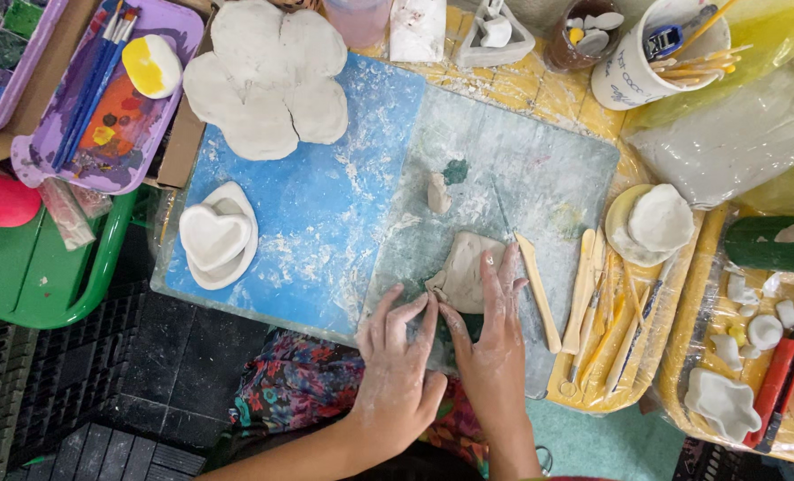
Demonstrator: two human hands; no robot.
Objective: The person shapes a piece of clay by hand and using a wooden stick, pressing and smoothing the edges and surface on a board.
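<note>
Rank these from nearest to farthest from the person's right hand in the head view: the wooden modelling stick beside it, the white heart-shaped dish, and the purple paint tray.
Measured from the right hand:
1. Wooden modelling stick, just right of the fingers.
2. White heart-shaped dish, off to the left on the blue mat.
3. Purple paint tray, far upper left.
</note>
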